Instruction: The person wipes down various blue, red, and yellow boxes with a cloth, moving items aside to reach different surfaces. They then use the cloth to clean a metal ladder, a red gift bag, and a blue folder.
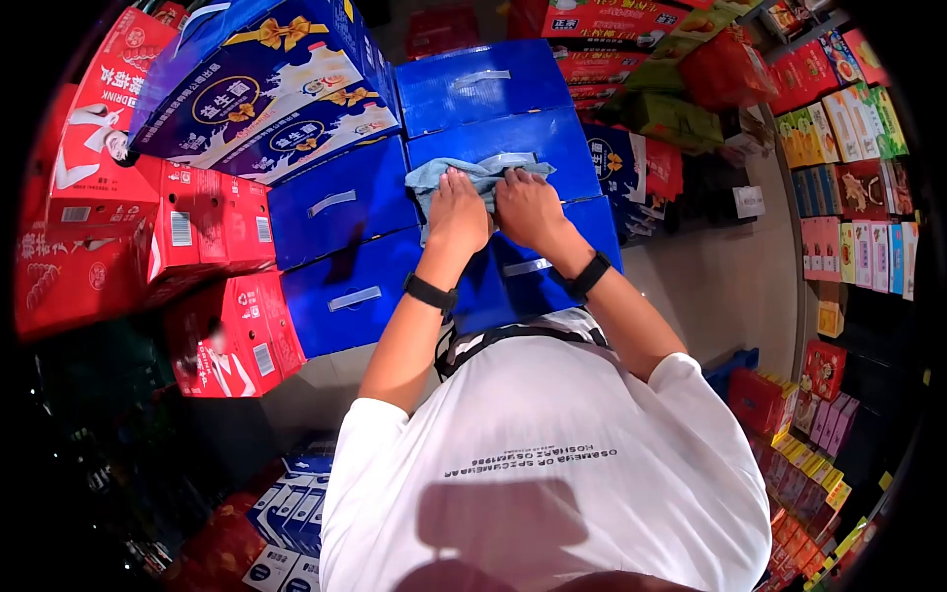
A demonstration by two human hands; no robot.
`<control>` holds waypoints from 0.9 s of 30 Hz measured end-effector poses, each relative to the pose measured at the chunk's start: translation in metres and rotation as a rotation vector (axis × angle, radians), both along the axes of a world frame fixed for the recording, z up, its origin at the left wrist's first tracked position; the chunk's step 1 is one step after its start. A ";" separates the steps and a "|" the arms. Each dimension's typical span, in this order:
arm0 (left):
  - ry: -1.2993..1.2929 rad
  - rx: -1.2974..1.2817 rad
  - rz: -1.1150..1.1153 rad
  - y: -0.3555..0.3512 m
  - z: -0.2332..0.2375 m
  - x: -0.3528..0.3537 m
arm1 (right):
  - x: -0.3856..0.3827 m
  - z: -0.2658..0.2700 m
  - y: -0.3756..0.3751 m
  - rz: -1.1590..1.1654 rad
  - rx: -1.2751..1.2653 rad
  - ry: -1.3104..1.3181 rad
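Note:
A crumpled grey-blue cloth (426,178) lies across the tops of blue cartons (567,148) with white handles. My left hand (459,212) is closed on the cloth's left and middle part, fingers curled over it. Close beside it, my right hand (530,207) grips the right part of the same cloth, knuckles up. Both hands press it against the carton tops. My palms and the underside of the cloth are hidden. Each wrist wears a black band.
Upright blue gift boxes (222,99) with gold bows stand at the left on the cartons. Red drink cartons (202,222) border them further left. Shelves of colourful packages (856,123) line the right, past a strip of grey floor (681,286).

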State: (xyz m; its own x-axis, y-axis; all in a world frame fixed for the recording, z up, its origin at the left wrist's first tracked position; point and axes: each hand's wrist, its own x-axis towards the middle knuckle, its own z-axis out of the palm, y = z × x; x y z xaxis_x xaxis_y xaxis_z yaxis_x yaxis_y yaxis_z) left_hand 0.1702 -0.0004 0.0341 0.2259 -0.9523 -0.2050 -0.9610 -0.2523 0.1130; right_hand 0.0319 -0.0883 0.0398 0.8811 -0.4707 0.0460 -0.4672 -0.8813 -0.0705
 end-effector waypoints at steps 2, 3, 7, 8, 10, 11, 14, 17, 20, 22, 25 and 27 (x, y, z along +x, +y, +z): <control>0.136 0.142 0.029 0.021 0.017 -0.002 | -0.014 0.011 0.012 -0.028 0.176 -0.062; 0.253 0.225 0.041 0.027 0.027 -0.002 | -0.018 0.019 0.019 -0.046 0.264 -0.008; 0.304 0.210 0.024 0.032 0.025 0.001 | -0.030 0.014 0.017 -0.025 0.202 -0.059; 0.310 0.123 -0.007 0.028 0.022 -0.001 | -0.029 0.014 0.009 -0.048 0.210 -0.030; 0.318 -0.026 -0.080 0.017 0.018 0.000 | -0.030 0.008 -0.008 -0.029 0.076 -0.038; 0.343 0.001 -0.095 0.009 0.016 0.000 | -0.031 0.002 -0.019 -0.065 0.066 -0.024; 0.570 0.093 -0.138 -0.014 0.029 -0.021 | -0.038 0.011 -0.052 -0.213 0.120 0.076; 0.451 -0.088 -0.249 -0.028 -0.003 -0.056 | -0.045 -0.004 -0.092 -0.241 0.153 -0.001; 0.379 -0.127 -0.210 -0.041 0.002 -0.067 | -0.024 -0.013 -0.126 -0.101 0.108 -0.140; 0.258 -0.215 0.015 -0.044 0.005 -0.070 | -0.008 -0.009 -0.130 0.027 0.086 -0.239; 0.227 -0.259 0.054 -0.019 0.010 -0.059 | 0.025 0.007 -0.111 0.052 0.666 -0.154; 0.210 -0.235 0.061 0.005 0.009 -0.052 | 0.028 -0.001 -0.084 0.126 0.680 -0.235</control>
